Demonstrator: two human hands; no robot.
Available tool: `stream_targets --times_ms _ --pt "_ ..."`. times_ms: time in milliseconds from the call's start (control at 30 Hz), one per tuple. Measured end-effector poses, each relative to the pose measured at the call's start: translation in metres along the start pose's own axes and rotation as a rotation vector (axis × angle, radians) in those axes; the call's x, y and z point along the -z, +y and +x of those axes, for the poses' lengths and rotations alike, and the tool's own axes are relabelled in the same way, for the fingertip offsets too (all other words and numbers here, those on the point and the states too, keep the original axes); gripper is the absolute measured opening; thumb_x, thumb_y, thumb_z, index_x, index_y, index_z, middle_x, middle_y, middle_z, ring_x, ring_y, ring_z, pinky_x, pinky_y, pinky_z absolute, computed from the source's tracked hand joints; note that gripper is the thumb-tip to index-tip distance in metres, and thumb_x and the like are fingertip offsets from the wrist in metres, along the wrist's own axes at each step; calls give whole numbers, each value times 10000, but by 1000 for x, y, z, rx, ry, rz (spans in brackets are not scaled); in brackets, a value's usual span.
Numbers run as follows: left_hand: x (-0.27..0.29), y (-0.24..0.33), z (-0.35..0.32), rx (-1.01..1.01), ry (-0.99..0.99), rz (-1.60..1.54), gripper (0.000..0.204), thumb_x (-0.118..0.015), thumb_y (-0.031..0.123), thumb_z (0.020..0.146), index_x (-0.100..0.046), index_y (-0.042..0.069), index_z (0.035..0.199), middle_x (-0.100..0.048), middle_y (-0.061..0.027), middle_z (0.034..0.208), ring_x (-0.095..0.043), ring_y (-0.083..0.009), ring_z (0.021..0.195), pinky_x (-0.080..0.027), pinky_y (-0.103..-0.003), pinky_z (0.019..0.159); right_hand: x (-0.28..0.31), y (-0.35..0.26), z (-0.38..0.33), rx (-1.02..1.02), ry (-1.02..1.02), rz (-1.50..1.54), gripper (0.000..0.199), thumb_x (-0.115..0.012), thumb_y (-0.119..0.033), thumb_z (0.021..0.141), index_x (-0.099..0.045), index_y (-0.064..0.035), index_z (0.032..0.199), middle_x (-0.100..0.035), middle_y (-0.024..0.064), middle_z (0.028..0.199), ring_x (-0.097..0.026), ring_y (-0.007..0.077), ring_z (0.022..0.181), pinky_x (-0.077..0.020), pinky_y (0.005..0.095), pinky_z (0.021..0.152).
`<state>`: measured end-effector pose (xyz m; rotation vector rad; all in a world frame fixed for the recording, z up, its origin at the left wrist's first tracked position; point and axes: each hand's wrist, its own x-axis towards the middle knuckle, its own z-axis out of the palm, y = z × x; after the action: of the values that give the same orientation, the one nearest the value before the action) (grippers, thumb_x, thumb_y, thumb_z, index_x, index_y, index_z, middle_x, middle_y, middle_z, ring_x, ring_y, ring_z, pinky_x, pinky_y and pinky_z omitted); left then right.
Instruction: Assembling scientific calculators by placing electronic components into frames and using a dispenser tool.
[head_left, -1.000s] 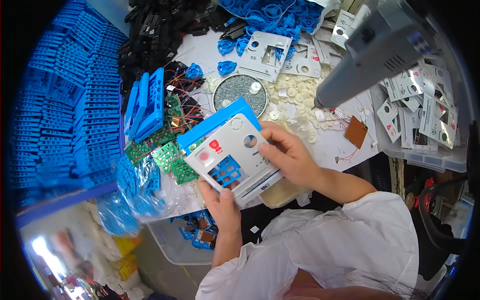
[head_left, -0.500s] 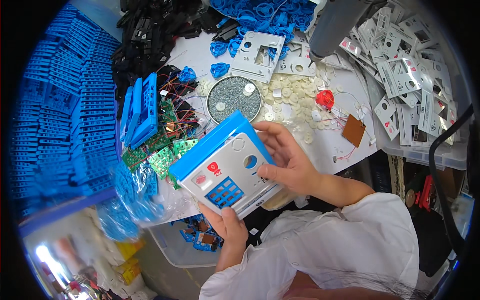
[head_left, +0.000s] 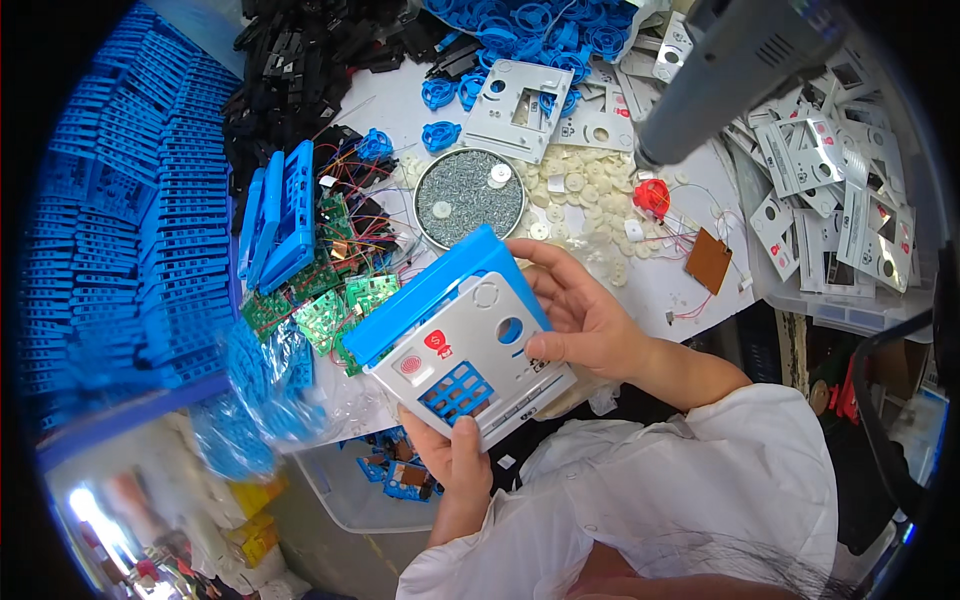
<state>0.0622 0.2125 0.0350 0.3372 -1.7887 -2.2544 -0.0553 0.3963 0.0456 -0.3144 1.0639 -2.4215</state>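
Note:
Both hands hold a flat plastic panel assembly: a white front panel (head_left: 478, 312) with a round hole, a rectangular window and red printed marks, together with a blue plastic frame (head_left: 425, 290) along its far edge. Blue grid shows through the window. My left hand (head_left: 452, 465) grips the near left corner, thumb on the front. My right hand (head_left: 578, 325) clasps the right side, thumb by the round hole and fingers behind. Just beyond the panel sits a round dish of small screws (head_left: 470, 200) with two white discs on top.
Stacked blue frames (head_left: 180, 220) fill the left. Green circuit boards (head_left: 325, 315) with wires lie beside them. Pale discs (head_left: 590, 200), a red part (head_left: 651, 198) and a brown square plate (head_left: 708, 262) lie right. A grey power screwdriver (head_left: 725, 85) hangs above; white panels (head_left: 820, 150) pile at right.
The panel has shifted slightly right and toward me in both hands, and its white front sits a little lower against the blue frame. The grey screwdriver has swung into view further.

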Motion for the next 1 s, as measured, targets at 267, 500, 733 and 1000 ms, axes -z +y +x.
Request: stream_targets --times_ms 267,500,733,1000 --pt "5 -11 -1 -72 70 -53 757 -609 279 998 -212 -15 1571 -511 -235 1431 -601 -320 1261 -525 -470 1035 -1 6 -5 2 -57 -7 874 -728 30 899 -215 -30 1604 -486 165 1474 -491 232 1379 -411 385 1160" --pt "17 -9 3 32 31 -142 720 -600 176 999 -219 -51 1566 -492 -213 1456 -555 -277 1299 -452 -432 1098 0 4 -5 -121 -99 2 913 -657 82 905 -130 -50 1638 -362 173 1602 -387 236 1478 -354 389 1201" --pt "27 -13 -3 5 58 -91 661 -520 320 1047 -287 -55 1539 -565 -214 1368 -633 -283 1197 -516 -413 1020 -5 8 -10 -166 -105 47 929 -635 108 899 -112 -67 1647 -314 172 1634 -346 236 1506 -321 389 1223" --pt "36 -12 1 -112 49 285 690 -493 392 1076 -316 -116 1508 -554 -220 1382 -594 -241 1220 -477 -379 1027 -6 26 -14 -115 -48 -29 937 -648 133 878 -139 -63 1640 -353 166 1603 -394 231 1473 -362 379 1200"
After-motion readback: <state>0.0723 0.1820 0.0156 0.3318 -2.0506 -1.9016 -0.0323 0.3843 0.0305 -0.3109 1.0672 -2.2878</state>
